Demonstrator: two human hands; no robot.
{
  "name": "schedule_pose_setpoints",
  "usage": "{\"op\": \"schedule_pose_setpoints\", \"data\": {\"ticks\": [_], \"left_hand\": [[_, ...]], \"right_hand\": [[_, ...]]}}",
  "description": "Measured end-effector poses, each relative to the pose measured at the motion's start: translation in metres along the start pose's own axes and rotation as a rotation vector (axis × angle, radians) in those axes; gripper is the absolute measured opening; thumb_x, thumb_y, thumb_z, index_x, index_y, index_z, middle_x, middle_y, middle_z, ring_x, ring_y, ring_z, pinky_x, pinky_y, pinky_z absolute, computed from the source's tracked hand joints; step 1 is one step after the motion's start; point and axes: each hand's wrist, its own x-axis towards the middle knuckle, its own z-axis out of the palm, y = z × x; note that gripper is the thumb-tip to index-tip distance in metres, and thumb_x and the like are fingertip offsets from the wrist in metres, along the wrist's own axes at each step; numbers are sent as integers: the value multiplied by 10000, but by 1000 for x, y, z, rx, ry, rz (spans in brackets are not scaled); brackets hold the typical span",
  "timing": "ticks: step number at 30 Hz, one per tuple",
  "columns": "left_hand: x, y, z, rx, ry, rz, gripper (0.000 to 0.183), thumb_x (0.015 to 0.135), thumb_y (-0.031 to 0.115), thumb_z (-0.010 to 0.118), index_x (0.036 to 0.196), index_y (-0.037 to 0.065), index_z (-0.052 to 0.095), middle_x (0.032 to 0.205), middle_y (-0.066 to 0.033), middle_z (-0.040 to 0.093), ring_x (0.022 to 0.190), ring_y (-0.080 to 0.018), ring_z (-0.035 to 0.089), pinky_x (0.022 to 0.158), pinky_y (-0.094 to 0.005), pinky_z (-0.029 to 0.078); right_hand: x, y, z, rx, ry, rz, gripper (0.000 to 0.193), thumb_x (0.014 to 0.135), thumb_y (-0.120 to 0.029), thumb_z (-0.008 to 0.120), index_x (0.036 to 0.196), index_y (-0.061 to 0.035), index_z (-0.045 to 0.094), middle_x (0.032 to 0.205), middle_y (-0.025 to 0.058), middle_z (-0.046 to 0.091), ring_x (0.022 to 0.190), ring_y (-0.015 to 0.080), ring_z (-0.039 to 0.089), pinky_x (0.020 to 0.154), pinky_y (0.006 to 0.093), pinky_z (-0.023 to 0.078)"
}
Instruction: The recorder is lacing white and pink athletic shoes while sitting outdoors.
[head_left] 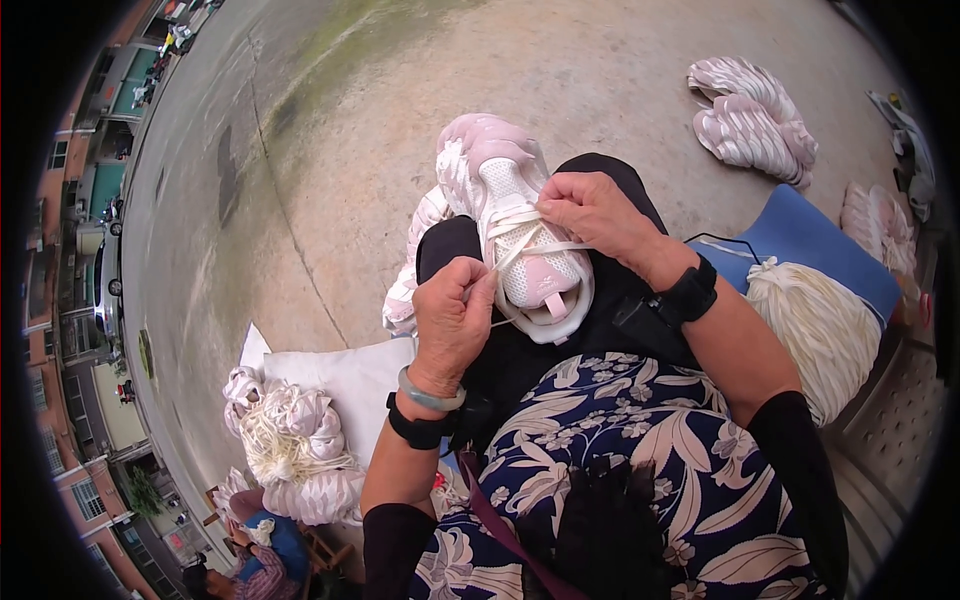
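A pink and white sneaker (505, 160) rests across my lap, its toe pointing away and its heel toward me. A flat cream shoelace (530, 240) runs over the tongue in crossing strands. My left hand (452, 312) pinches one strand at the left side of the opening. On the right side, nearer the toe, my right hand (592, 212) has thumb and fingers pressed together on the lace. Both hands sit close against the shoe. The inner fingertips of each are partly hidden.
More pink and white shoes lie beyond my left knee (402, 290), at the far right (755, 125) and at the lower left (310, 495). Loose laces (290, 430) top that left pile. A thick lace bundle (815, 330) rests on a blue surface (790, 235). Another person (255, 560) sits lower left.
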Motion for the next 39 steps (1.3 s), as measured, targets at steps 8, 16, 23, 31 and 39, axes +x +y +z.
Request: {"op": "schedule_pose_setpoints", "data": {"ticks": [8,16,23,31,39], "left_hand": [[-7,5,-17,25,13,15,95,833,23,619,762,10,558,594,-39,506,512,-93,435,474,-247,360],[-41,26,-96,212,107,32,156,867,68,623,750,6,541,569,37,422,518,-49,345,461,-210,282],[-62,26,-115,219,-13,-29,148,846,58,631,740,6,541,556,14,428,504,-67,357,457,-222,288],[-58,-2,-87,290,-216,-171,128,821,67,622,729,18,547,538,-89,492,476,-190,479,473,-299,367],[-35,-11,-51,373,-315,-112,188,837,170,597,717,36,543,613,-182,546,610,-389,554,534,-441,409]], "right_hand": [[5,20,12,-140,128,-222,119,834,-108,576,819,6,608,880,47,530,732,99,512,639,248,424],[3,25,14,-232,220,-177,147,836,-135,580,839,11,600,851,68,562,746,150,541,679,284,441],[0,20,19,-281,305,-224,173,824,-194,567,809,-25,597,864,135,591,871,320,552,785,406,442],[-53,16,20,-664,364,-520,310,756,-258,676,964,-57,562,876,112,541,821,284,550,684,374,447],[-27,22,-11,-1088,124,-750,90,768,-154,585,780,-73,547,740,71,500,639,250,569,526,335,476]]}}
